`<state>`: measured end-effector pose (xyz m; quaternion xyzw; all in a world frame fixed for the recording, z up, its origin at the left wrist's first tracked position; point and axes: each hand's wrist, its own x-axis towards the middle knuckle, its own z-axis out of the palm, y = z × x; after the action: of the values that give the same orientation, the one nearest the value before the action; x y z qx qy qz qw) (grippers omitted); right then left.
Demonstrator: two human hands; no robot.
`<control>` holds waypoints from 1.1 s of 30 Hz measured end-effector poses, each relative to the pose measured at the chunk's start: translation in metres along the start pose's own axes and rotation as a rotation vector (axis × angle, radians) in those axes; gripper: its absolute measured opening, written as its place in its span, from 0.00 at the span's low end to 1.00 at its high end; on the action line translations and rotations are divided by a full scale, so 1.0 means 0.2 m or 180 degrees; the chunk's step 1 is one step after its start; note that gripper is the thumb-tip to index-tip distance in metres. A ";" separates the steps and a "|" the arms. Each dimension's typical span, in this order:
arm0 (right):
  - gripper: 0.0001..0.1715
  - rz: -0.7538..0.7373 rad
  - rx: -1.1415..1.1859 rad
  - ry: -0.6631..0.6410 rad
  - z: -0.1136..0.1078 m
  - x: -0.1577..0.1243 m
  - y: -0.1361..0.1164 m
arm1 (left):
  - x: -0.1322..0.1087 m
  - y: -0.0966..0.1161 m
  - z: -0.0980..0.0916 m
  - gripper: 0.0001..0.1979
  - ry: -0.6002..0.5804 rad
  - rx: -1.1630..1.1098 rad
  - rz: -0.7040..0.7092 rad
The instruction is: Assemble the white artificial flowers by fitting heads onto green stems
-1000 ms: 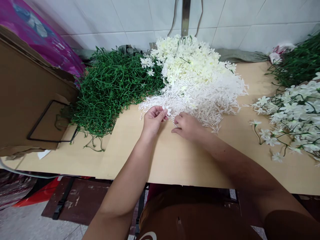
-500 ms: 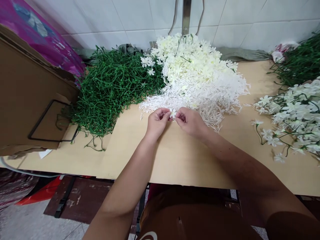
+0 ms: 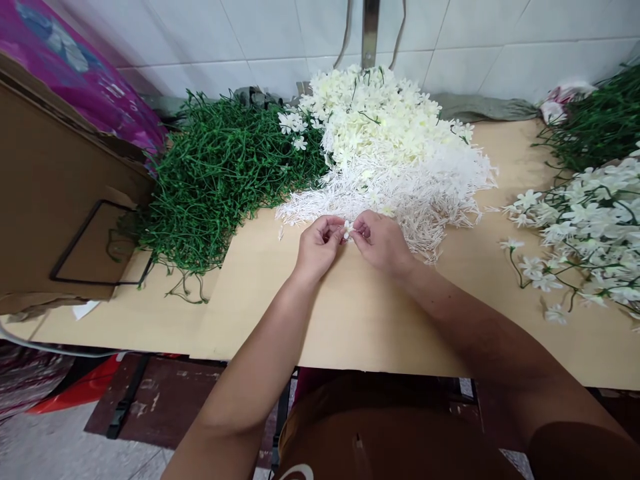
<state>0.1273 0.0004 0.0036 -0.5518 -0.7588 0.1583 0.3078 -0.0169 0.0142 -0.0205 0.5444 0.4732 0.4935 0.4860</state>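
Observation:
My left hand (image 3: 316,245) and my right hand (image 3: 381,241) meet over the wooden table (image 3: 350,313), fingertips pinched together on one small white flower (image 3: 347,230). Just behind them lies a heap of thin white plastic pieces (image 3: 400,193). Behind that is a mound of cream flower heads (image 3: 373,113). A big tangle of green plastic stems (image 3: 220,177) lies to the left of my left hand.
Finished stems with white flowers (image 3: 585,233) lie at the right edge, with more green stems (image 3: 595,127) behind them. A cardboard box (image 3: 55,200) stands at the left. A white tiled wall (image 3: 250,33) backs the table.
My right hand lifted off the white heap and came to meet my left hand; both now pinch the small flower between them.

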 end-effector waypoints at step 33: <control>0.08 0.0660 0.2412 -0.0334 -0.02 0.06 0.06 | -0.02 0.03 -0.01 0.11 -0.0155 -0.0104 -0.0001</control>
<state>0.1365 0.0152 0.0033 -0.4640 -0.6016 0.4854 0.4328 -0.0191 0.0107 -0.0144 0.5481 0.4532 0.4877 0.5063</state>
